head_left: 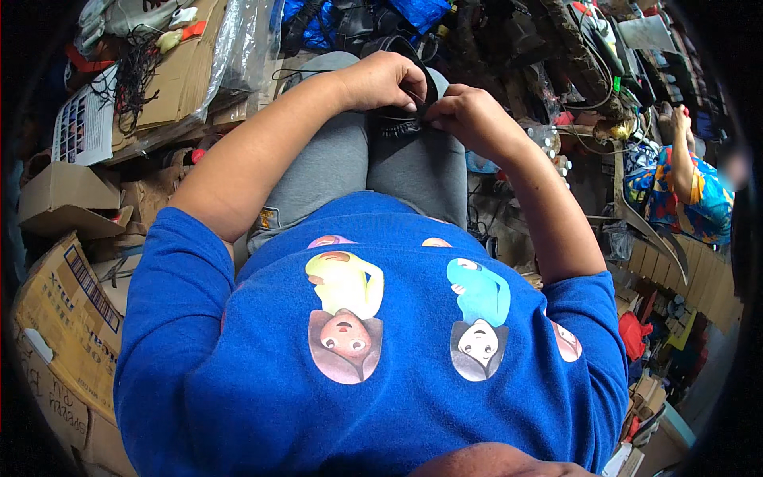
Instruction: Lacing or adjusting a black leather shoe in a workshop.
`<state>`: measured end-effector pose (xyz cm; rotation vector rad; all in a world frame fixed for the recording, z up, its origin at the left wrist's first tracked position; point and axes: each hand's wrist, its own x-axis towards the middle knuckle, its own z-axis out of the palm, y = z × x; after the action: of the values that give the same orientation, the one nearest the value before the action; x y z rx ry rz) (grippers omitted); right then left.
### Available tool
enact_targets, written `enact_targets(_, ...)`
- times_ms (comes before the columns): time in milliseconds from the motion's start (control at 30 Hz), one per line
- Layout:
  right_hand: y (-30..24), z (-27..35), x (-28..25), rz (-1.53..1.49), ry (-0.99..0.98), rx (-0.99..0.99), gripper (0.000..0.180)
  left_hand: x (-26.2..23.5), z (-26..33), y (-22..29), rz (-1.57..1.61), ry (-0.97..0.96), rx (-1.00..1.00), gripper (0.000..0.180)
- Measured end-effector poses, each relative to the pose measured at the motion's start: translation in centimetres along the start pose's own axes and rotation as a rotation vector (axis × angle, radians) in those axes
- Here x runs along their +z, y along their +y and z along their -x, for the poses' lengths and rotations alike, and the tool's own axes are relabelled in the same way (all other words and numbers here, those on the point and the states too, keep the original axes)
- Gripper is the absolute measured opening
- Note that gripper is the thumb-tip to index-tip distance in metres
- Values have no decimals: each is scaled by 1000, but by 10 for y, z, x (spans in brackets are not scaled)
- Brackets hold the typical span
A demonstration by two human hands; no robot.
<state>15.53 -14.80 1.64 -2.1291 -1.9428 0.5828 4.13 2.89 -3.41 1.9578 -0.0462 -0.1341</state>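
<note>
Over my knees, a black shoe lies between my two hands, its ridged lower edge facing me. Much of it is hidden by my fingers. My left hand is closed at its left side, thumb and fingertips pressed together on it. Opposite, my right hand pinches its right edge with curled fingers. A thin dark cord loops out to the left of my left hand. My grey trousers are under the shoe.
Flattened cardboard in clear plastic and an open carton lie to my left. A printed box stands nearer. Dark clutter crowds the far side. At the right sits another person in a colourful shirt, near slatted wood.
</note>
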Motion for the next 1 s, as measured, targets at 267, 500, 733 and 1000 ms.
enact_targets(267, 7, -6, 14, -101, 16, 48, 15, 12, -5, -7, -51, 112, 15, 19)
enact_targets(500, 39, 51, 2, -953, -51, 482, 23, 20, 65, 22, -337, 237, -49, 30)
enact_targets(733, 56, 133, -37, -1874, 464, -15, 32, -60, 113, 20, -298, 174, -567, 30)
enact_targets(1000, 18, 129, 1, 71, -66, 679, 33, -20, 45, 3, 1439, 421, 124, 40)
